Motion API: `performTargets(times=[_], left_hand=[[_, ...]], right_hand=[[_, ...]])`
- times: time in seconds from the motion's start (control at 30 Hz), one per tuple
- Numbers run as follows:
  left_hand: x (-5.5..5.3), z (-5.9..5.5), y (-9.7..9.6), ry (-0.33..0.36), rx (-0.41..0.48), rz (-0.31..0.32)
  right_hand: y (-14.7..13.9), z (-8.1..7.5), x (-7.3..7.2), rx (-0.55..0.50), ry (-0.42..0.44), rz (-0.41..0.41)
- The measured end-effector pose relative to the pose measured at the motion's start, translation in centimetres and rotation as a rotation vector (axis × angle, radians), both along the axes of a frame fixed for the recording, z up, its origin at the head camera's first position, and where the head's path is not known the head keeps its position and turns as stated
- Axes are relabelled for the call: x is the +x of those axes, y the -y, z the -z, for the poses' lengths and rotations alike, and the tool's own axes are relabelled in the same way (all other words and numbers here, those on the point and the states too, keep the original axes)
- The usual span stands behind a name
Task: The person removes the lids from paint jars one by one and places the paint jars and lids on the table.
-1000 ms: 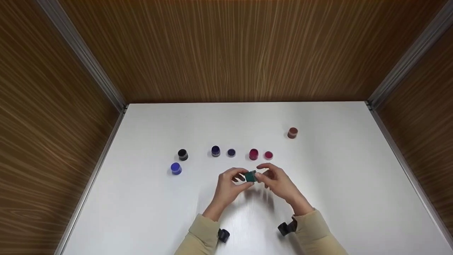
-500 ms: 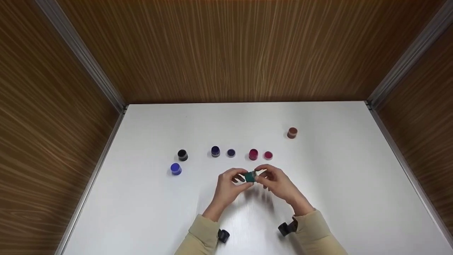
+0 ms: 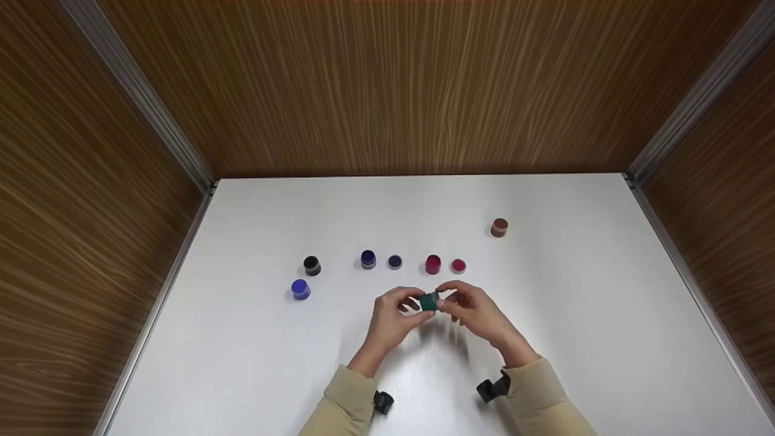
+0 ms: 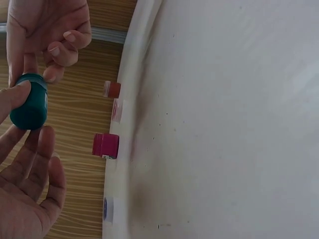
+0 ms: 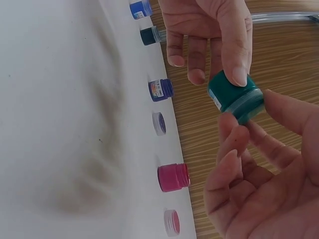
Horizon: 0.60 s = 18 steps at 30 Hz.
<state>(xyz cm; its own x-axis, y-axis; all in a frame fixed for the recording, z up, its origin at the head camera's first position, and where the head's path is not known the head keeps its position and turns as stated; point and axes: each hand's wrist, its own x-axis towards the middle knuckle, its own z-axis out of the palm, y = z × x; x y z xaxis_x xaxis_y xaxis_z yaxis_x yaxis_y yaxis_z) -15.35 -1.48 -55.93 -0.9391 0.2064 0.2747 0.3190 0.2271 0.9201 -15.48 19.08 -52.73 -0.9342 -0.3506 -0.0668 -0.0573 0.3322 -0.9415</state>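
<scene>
Holding small green jar (image 3: 428, 301) up off white table (image 3: 575, 290), over the near middle, lying sideways with lid (image 5: 247, 103) end facing right hand (image 3: 475, 312). Clamping jar body between thumb and fingers of left hand (image 3: 389, 321); pinching lid end between thumb and fingertips of right. Letting spare fingers on both hands hang apart, loosely bent. Not making out lid tightness in any view.

Getting full layout from head view alone: seeing black jar (image 3: 312, 266) near blue jar (image 3: 300, 289) on the left, dark blue jar (image 3: 368, 260) with dark lid (image 3: 395, 262) just beside, pink jar (image 3: 432, 264) with pink lid (image 3: 458, 266) just beside, brown jar (image 3: 499, 227) farther back on the right. Also seeing tan sleeves (image 3: 348, 396) and black wrist gadgets (image 3: 383, 402) only there.

Spotting brown jar in head and left wrist views only; spotting blue and black jars in head and right wrist only. Reading right wrist for close detail: seeing green jar's white label (image 5: 215, 100) face there, catching just a sliver of it in left wrist. Finding printed label (image 5: 157, 88) on dark blue jar in right wrist only.
</scene>
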Motion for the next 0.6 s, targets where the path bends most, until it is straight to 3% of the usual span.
performTargets(times=[0.3, 0.6], left_hand=[[-0.07, -0.06, -0.17, 0.012, -0.012, -0.008], [-0.12, 0.23, -0.22, 0.029, -0.017, -0.011]], right_hand=[[0.14, -0.08, -0.04, 0.046, 0.025, 0.05], [0.05, 0.05, -0.06, 0.054, 0.013, 0.026]])
